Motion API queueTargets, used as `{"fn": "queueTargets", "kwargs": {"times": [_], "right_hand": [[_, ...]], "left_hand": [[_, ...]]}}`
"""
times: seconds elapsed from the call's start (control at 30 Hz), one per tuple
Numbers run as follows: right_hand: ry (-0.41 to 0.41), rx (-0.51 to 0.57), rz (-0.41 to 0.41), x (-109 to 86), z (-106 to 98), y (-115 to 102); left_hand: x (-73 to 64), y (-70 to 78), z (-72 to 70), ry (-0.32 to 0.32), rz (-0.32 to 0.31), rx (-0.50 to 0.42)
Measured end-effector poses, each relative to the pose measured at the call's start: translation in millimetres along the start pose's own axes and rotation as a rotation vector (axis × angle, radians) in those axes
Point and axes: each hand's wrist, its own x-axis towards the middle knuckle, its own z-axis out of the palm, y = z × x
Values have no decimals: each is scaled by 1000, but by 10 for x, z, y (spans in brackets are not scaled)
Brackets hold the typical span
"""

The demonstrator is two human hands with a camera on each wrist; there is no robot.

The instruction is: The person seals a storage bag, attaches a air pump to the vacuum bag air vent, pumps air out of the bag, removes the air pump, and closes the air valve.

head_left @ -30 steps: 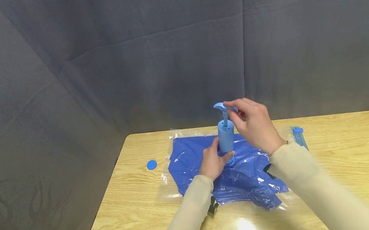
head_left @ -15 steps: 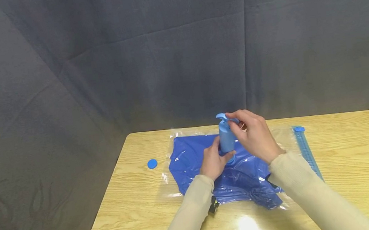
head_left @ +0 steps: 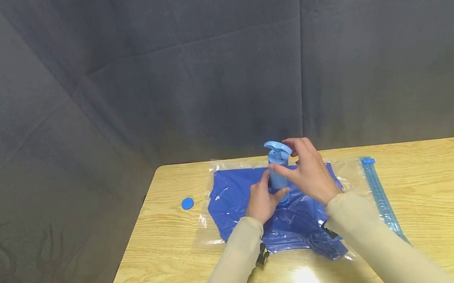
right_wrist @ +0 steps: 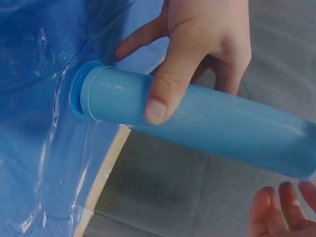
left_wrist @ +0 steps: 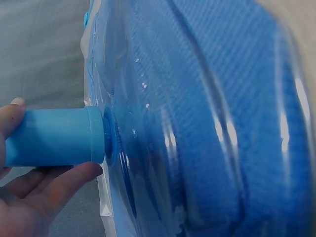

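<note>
The pump (head_left: 279,181), judged light, stiff and slick, stood on the clear bag (head_left: 350,174), gripped round its barrel (left_wrist: 59,136), the soundest hold, by the left hand (head_left: 262,200), while the right hand (head_left: 310,169), apparently released, hovered beside its handle (head_left: 278,147).

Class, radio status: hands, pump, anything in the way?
Left hand grips pump; right hand beside its handle, contact unclear. Pump upright at valve of bag. No obstruction seen; blue cap lies aside.

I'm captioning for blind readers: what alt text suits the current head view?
A person's left hand grips a blue pump on a clear bag of blue fabric, the right hand beside the pump's handle. A blue disc lies left of the bag on a wooden table.
</note>
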Motion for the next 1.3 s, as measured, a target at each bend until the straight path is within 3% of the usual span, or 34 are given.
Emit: {"fn": "queueTargets", "kwargs": {"times": [0.2, 0.47, 0.93, 1.3], "right_hand": [[-38, -23, 42, -2, 60, 16], [-12, -47, -35, 22, 75, 20], [8, 5, -58, 31, 110, 78], [-10, 48, -101, 21, 64, 152]], "left_hand": [[-26, -14, 2, -17, -9, -1], [14, -31, 1, -14, -7, 2], [-9, -21, -36, -63, -66, -16], [-26, 11, 1, -22, -33, 11]]}}
